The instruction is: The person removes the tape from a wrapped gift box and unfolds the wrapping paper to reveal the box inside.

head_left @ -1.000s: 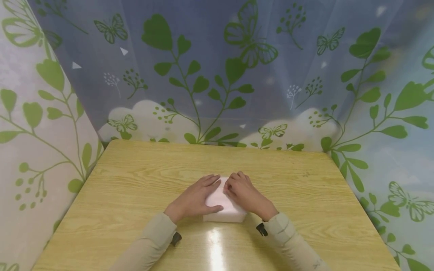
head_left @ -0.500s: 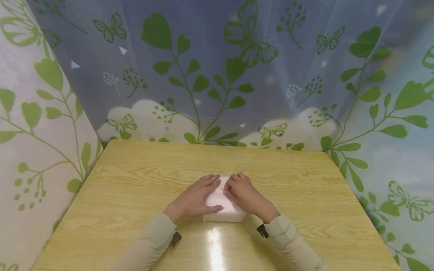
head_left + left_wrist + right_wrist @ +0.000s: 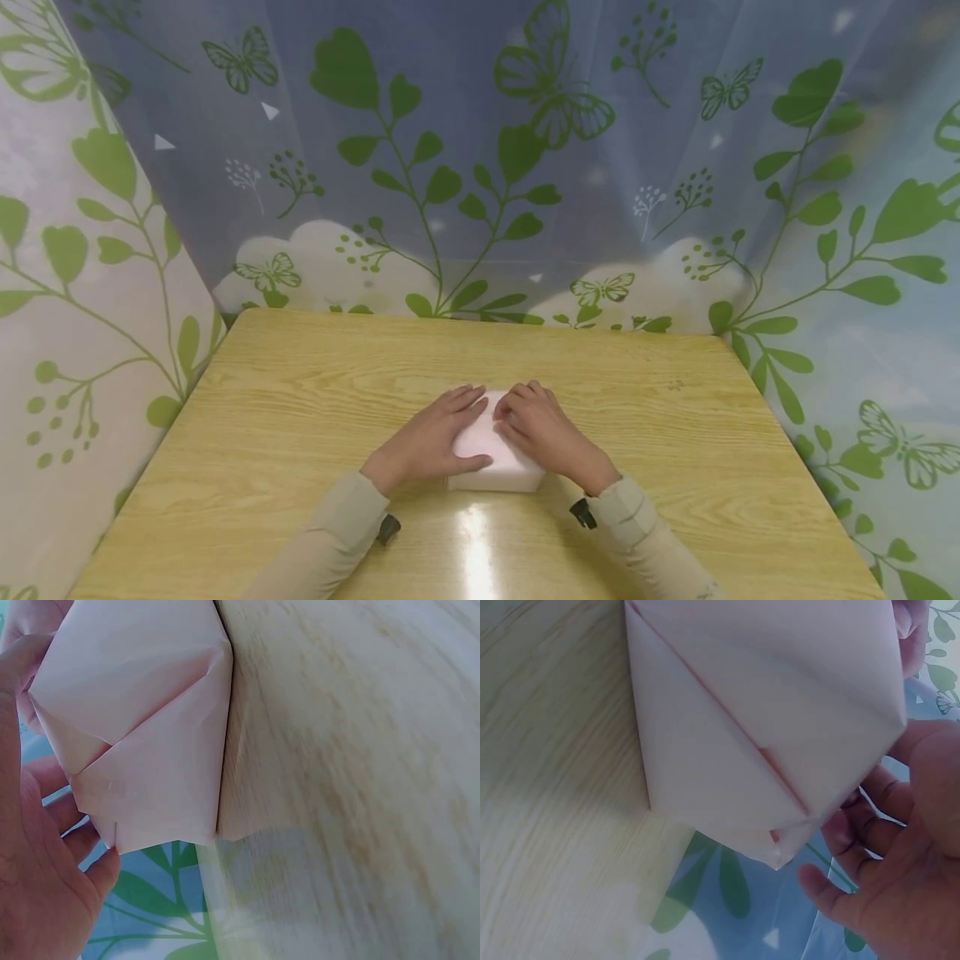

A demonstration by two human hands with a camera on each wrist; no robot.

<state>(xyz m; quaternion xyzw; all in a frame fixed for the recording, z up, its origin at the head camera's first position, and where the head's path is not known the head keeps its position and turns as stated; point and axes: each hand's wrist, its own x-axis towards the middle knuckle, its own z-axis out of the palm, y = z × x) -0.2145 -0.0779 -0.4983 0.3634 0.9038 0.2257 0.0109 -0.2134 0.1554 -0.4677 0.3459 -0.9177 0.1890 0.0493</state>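
A small box wrapped in pale pink paper (image 3: 498, 478) sits on the table between both hands. My left hand (image 3: 423, 437) rests on its left side, with the fingers extended along the far part and the thumb lying over the top. On the right, my right hand (image 3: 551, 433) has bent fingers and thumb touching the top, their tips close together. The left wrist view shows a diagonal fold across the near end of the wrapped box (image 3: 161, 750). From the right wrist, the wrapping (image 3: 727, 735) shows a long slanted seam with a narrow gap.
The wood-grain table (image 3: 315, 375) extends around the box on all sides. A curtain (image 3: 465, 167) with green leaves and butterflies hangs behind it, and similar cloth stands at left and right. Dark clips (image 3: 581, 512) show beneath the sleeve cuffs.
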